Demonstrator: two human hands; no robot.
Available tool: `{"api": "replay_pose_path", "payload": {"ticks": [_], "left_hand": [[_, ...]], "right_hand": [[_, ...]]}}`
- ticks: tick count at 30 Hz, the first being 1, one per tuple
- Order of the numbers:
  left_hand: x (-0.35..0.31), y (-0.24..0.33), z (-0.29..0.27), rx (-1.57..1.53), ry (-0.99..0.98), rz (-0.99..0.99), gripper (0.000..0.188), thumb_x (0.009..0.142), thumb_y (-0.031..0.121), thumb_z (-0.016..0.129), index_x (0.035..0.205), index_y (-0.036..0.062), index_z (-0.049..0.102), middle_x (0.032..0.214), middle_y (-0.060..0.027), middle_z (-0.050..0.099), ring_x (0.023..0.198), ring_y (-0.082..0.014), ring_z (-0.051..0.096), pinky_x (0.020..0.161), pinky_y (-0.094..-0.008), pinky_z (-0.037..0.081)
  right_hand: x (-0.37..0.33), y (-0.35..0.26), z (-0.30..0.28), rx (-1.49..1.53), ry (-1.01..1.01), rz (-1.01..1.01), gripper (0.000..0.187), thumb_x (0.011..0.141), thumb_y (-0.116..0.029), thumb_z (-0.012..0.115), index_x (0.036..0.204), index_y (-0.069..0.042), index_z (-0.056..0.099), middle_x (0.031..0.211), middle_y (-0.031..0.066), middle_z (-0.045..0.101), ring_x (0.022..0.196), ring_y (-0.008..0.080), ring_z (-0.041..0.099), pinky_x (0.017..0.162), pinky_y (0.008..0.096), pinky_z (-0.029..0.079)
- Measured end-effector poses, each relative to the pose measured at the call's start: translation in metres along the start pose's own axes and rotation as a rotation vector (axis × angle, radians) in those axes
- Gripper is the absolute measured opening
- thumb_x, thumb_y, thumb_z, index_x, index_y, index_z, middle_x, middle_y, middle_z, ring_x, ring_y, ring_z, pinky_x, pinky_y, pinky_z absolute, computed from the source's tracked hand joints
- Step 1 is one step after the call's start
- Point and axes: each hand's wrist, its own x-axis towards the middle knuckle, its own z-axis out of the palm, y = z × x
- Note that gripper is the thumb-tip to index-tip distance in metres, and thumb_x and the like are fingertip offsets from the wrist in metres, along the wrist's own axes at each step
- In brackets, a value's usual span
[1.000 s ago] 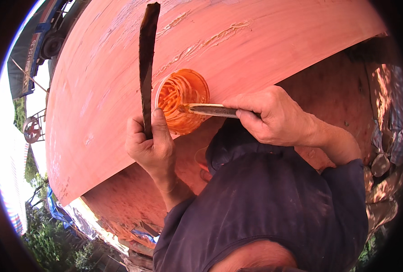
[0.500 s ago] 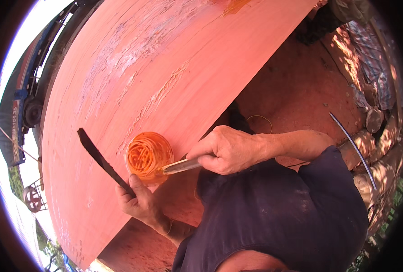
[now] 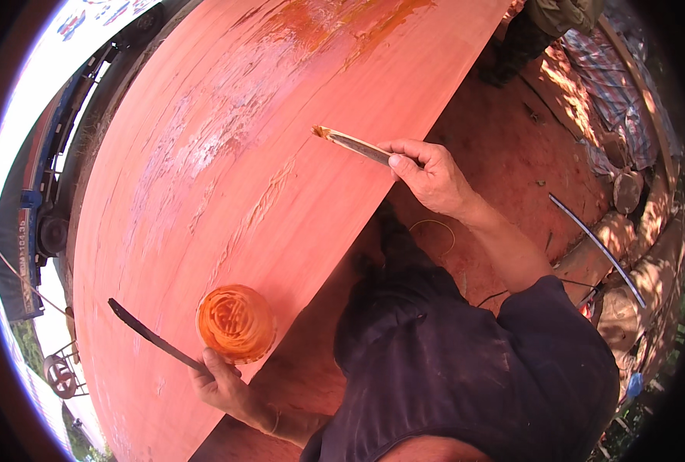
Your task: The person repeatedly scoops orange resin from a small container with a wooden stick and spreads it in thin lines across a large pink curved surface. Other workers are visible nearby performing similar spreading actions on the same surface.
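While a slim tool (image 3: 352, 144), tipped with orange paste (image 3: 317, 132), is held over the reddish panel (image 3: 312, 239) in a closed pinch by the right hand (image 3: 432, 179), a dark strip (image 3: 150, 335) is gripped in the left hand (image 3: 225, 387); whether the orange tub (image 3: 264, 341) at that hand is also held cannot be told. Glossy orange coating (image 3: 312, 27) is seen spread along the panel's far part, while much of the near surface appears left uncoated, and paste is seen inside the tub

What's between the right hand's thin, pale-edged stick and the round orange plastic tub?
The head view shows only pinkish wooden board between stick and tub, beside a wrinkled streak.
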Motion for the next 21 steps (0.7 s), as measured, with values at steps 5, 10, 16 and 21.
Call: {"api": "replay_pose_path", "payload": {"ticks": [5,10,16,21], "left_hand": [[0.003,0.001,0.001,0.01,0.016,-0.002,0.026,0.102,0.024,0.069,0.092,0.0011,0.062,0.064,0.0006,0.054,0.051,-0.0046,0.042,0.047,-0.0198,0.03],[0.003,-0.002,0.0,0.015,0.021,-0.003,0.026,0.102,0.023,0.069,0.092,0.0008,0.062,0.063,0.0002,0.054,0.05,-0.0048,0.043,0.046,-0.02,0.031],[0.005,-0.003,0.0,0.021,-0.001,0.013,0.027,0.102,0.024,0.069,0.091,0.0012,0.061,0.063,0.0007,0.054,0.05,-0.0045,0.042,0.046,-0.0199,0.031],[0.005,-0.002,0.0,-0.002,0.001,0.025,0.027,0.103,0.024,0.069,0.09,0.0016,0.061,0.063,0.0011,0.053,0.05,-0.0042,0.042,0.046,-0.0199,0.03]], "right_hand": [[0.008,0.001,0.011,-0.189,0.076,0.016,0.025,0.101,-0.018,0.061,0.115,-0.001,0.073,0.071,0.0095,0.058,0.065,0.0127,0.057,0.063,0.031,0.048],[0.007,-0.002,0.019,-0.328,0.157,-0.13,0.023,0.095,-0.017,0.066,0.109,-0.003,0.076,0.078,0.0142,0.068,0.067,0.0252,0.066,0.062,0.0352,0.051],[-0.005,0.003,0.035,-0.704,0.172,-0.324,0.019,0.092,-0.016,0.069,0.107,-0.007,0.077,0.075,0.0108,0.059,0.061,0.0267,0.063,0.055,0.0411,0.051],[-0.013,0.004,0.047,-0.75,0.108,-0.336,0.02,0.094,-0.016,0.067,0.111,-0.008,0.075,0.075,0.0111,0.058,0.061,0.0295,0.062,0.055,0.0417,0.052]]}}
